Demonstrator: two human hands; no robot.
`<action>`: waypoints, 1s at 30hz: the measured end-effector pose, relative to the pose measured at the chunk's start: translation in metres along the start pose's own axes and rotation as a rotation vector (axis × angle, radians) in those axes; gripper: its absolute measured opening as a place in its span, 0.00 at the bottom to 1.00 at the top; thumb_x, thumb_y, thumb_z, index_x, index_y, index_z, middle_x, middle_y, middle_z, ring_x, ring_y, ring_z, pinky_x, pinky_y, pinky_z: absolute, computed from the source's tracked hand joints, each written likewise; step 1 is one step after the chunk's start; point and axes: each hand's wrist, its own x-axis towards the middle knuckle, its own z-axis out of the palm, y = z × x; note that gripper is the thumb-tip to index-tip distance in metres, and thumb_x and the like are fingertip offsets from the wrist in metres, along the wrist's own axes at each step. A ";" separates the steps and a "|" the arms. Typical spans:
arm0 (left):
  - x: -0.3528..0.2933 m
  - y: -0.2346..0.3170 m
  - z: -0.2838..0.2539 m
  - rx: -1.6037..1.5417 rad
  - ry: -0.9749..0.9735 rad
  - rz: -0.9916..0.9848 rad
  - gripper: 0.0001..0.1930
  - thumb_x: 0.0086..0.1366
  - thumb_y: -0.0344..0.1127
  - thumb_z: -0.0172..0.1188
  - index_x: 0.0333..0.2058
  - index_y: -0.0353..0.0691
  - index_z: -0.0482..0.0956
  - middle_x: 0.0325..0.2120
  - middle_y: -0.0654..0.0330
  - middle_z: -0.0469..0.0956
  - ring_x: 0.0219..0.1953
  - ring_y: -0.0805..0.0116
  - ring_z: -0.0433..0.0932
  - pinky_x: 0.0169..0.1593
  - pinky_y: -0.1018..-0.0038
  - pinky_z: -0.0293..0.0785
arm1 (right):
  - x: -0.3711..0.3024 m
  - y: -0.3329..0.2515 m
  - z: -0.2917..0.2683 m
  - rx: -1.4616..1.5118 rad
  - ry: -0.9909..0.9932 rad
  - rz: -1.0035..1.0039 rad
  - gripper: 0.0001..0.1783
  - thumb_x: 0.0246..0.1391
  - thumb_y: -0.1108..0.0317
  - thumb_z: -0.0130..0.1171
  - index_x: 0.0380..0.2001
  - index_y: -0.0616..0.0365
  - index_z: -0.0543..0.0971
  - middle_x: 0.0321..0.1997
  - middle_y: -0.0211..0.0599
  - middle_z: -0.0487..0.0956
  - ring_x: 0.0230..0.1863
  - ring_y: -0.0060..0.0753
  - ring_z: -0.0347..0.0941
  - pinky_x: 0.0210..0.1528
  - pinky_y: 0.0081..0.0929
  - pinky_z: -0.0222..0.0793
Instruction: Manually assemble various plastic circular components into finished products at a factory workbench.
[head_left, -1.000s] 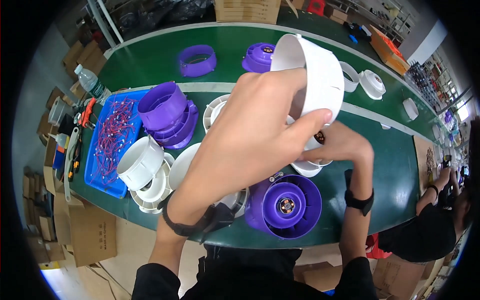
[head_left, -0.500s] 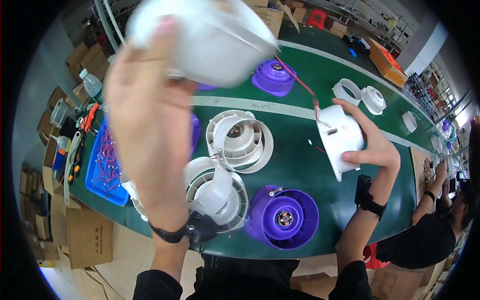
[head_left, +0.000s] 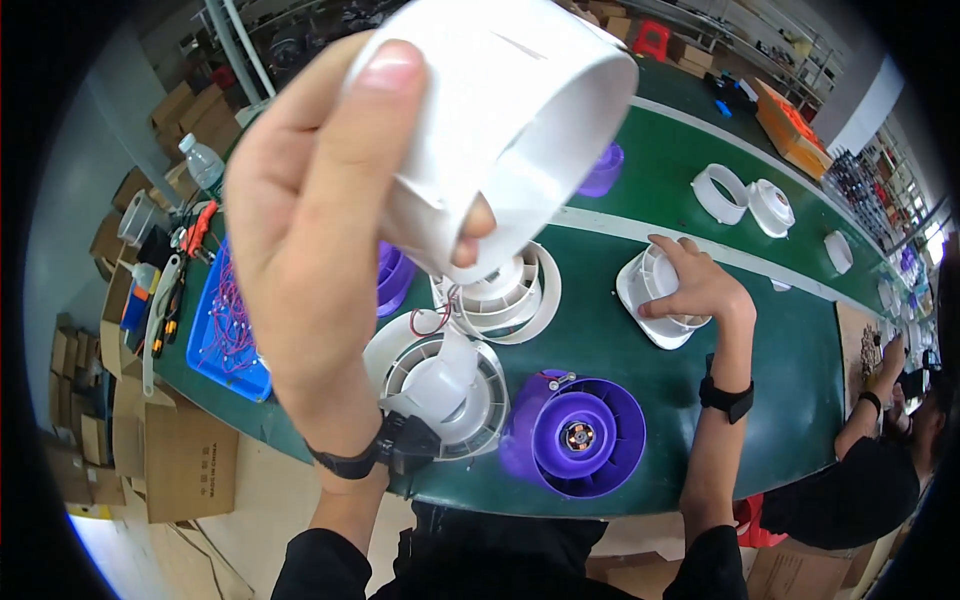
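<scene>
Raised close to view, my left hand (head_left: 310, 200) grips a white plastic ring-shaped shell (head_left: 460, 110), thumb outside and a fingertip inside its rim. My right hand (head_left: 705, 290) is wrapped over a white fan housing (head_left: 668, 335) that rests flange down on the green table. Below the raised shell are two white finned fan housings, one nearer (head_left: 497, 395) and one farther (head_left: 545, 300), with red wires (head_left: 432, 318) by them. A purple fan housing (head_left: 520, 440) lies between my arms with its round opening showing. Part of another purple one (head_left: 395, 280) is hidden behind my left wrist.
At left, a blue tray (head_left: 262, 385) holds tangled red wires, beside orange-handled pliers (head_left: 200, 225) and a bottle (head_left: 203, 165). Farther back stand a purple part (head_left: 602, 172), a white ring (head_left: 708, 190) and a white fan housing (head_left: 772, 210). A co-worker (head_left: 840, 480) works at right.
The raised shell has come down and right, its opening now visible. My right hand has turned its fan housing from tilted to flange down on the table. The red wire between them no longer shows.
</scene>
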 end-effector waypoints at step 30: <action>-0.001 -0.030 0.004 0.266 -0.580 0.490 0.33 0.40 0.35 0.73 0.48 0.37 0.73 0.44 0.52 0.77 0.43 0.62 0.78 0.43 0.72 0.74 | -0.115 -0.130 -0.035 1.072 0.960 -0.530 0.17 0.55 0.61 0.55 0.19 0.62 0.70 0.18 0.25 0.68 0.21 0.12 0.59 0.22 0.14 0.50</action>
